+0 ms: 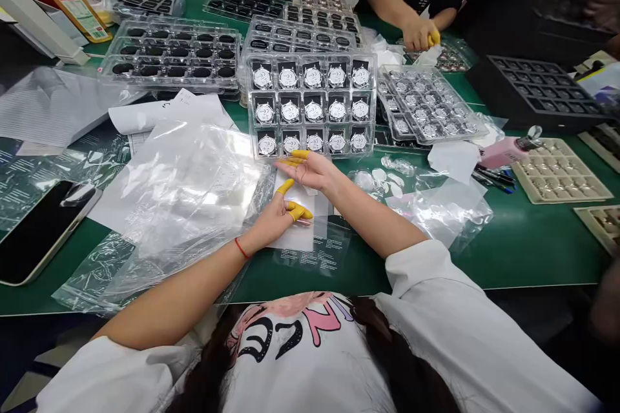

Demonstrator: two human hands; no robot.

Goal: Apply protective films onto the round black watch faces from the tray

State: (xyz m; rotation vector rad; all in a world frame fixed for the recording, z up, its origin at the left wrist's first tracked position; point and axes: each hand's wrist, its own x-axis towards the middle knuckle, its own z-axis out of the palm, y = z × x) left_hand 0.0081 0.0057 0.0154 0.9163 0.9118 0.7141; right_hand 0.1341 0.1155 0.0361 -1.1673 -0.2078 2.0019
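Note:
My left hand (277,218), with yellow finger cots, hovers over a white sheet of paper (298,240). Its thumb stands apart from its fingers, and I see nothing held in it. Just above and to the right is my right hand (312,171), palm turned up and fingers stretched out, also wearing yellow cots. Its fingertips are close to the lower edge of a clear plastic tray (310,124). That tray leans up toward me and carries rows of white round watch dials in black-backed pockets. Clear plastic bags (203,168) lie to the left of my hands.
A phone (39,226) lies at left. Stacked trays (174,55) stand behind, with another dial tray (431,103) at right. Further right are a pink bottle (504,153), pens (494,179) and a beige tray (562,171). A co-worker's hand (420,32) works across the table.

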